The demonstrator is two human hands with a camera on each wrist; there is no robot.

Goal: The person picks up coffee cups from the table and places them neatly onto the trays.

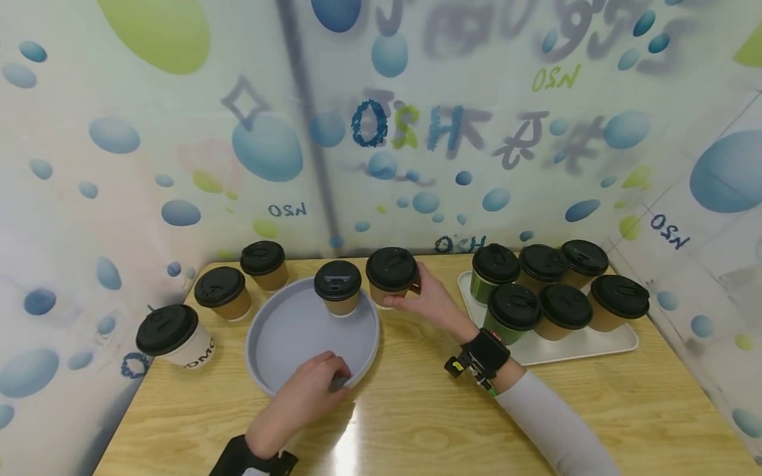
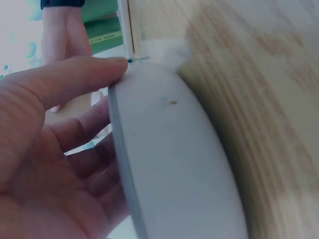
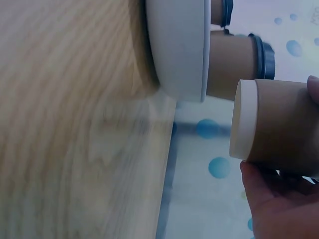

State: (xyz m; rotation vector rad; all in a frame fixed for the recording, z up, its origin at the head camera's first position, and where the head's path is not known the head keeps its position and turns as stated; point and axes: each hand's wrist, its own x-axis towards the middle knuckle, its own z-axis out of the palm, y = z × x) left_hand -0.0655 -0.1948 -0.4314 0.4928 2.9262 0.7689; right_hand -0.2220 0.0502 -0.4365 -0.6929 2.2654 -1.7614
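My right hand (image 1: 436, 304) grips a brown paper coffee cup (image 1: 391, 271) with a black lid, beside the right rim of a round grey tray (image 1: 286, 354). In the right wrist view this cup's white base (image 3: 244, 119) hangs clear of the wooden surface. Another black-lidded brown cup (image 1: 341, 305) stands on the tray's far right part. My left hand (image 1: 306, 390) pinches the tray's near rim; in the left wrist view the thumb (image 2: 94, 72) lies over the rim and the other fingers are on the inner side.
Right of my hands, a white rectangular tray (image 1: 619, 340) holds several lidded cups, brown and green. Left of the round tray stand two brown cups (image 1: 229, 307) (image 1: 274, 279) and a white printed cup (image 1: 193, 347). A patterned curtain (image 1: 381, 185) hangs behind the wooden table (image 1: 428, 410).
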